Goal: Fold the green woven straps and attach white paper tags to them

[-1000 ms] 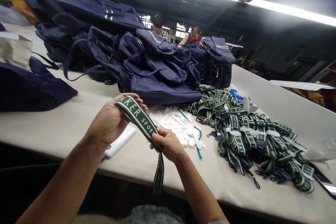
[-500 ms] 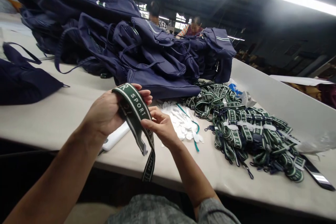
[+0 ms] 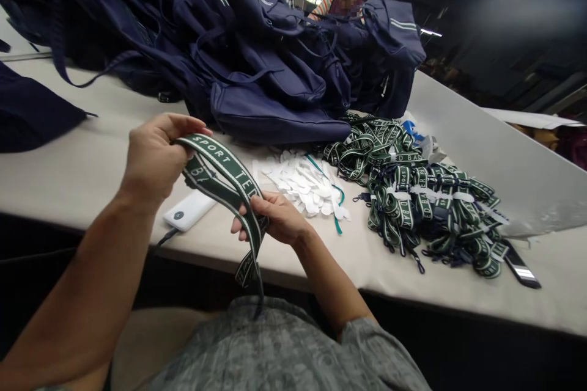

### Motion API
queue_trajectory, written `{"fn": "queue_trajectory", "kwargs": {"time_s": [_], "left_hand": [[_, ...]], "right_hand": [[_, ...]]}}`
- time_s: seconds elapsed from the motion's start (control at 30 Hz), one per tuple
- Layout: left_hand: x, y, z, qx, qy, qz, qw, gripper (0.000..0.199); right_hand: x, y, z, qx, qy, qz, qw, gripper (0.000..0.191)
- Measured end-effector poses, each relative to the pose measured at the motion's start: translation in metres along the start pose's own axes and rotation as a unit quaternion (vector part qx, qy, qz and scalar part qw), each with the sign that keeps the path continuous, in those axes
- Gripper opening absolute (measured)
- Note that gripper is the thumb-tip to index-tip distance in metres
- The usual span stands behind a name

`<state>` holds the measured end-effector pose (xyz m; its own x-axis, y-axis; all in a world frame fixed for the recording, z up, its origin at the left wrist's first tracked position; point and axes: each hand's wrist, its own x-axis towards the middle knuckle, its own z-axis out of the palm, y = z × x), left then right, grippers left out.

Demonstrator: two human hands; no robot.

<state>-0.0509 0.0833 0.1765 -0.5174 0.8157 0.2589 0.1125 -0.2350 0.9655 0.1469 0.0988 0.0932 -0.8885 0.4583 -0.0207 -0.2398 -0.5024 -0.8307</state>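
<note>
A green strap (image 3: 224, 162) with white edges and white lettering hangs in loops between my two hands. My left hand (image 3: 158, 156) is closed on its left end, above the table. The fingers of my right hand (image 3: 275, 217) pinch the strap's layers lower down and to the right, and a loose end dangles beneath them. Beyond my right hand lies a heap of white tags (image 3: 305, 183) with a teal ribbon across it. Bundled green straps (image 3: 426, 208), some wrapped in white bands, are piled to the right.
Navy bags (image 3: 275, 104) are heaped along the back, and dark blue fabric (image 3: 34, 110) lies at the left. A white device (image 3: 190, 211) with a cable sits by my left hand. A black phone (image 3: 523, 266) lies near the front right edge. Two people are behind the bags.
My left hand has turned from palm-up to a closed grip and moved left and up, spreading the strap. The view has tilted downward.
</note>
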Motion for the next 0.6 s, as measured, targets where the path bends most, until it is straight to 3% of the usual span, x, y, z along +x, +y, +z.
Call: {"fn": "queue_trajectory", "kwargs": {"time_s": [0.1, 0.2, 0.3, 0.37, 0.47, 0.6], "left_hand": [[-0.015, -0.014, -0.006, 0.145, -0.076, 0.075, 0.984, 0.027], [-0.024, -0.020, -0.007, 0.128, -0.107, 0.097, 0.981, 0.025], [-0.020, -0.019, -0.007, -0.053, -0.040, 0.055, 0.996, 0.014], [-0.013, -0.014, -0.009, -0.159, 0.028, 0.001, 0.987, 0.012], [0.000, -0.011, -0.019, -0.208, 0.101, -0.092, 0.969, 0.015], [0.033, -0.040, -0.053, -0.245, 0.095, -0.175, 0.949, 0.020]], "right_hand": [[0.001, 0.004, -0.002, 0.017, -0.001, 0.028, 0.999, 0.050], [0.000, 0.011, -0.005, 0.029, -0.034, 0.054, 0.998, 0.048], [-0.006, 0.020, -0.011, 0.019, -0.087, 0.084, 0.993, 0.049], [-0.011, 0.025, -0.016, 0.011, -0.100, 0.106, 0.989, 0.053], [-0.019, 0.030, -0.026, 0.009, -0.061, 0.112, 0.992, 0.055], [-0.026, 0.028, -0.048, -0.026, 0.017, 0.103, 0.994, 0.055]]}}
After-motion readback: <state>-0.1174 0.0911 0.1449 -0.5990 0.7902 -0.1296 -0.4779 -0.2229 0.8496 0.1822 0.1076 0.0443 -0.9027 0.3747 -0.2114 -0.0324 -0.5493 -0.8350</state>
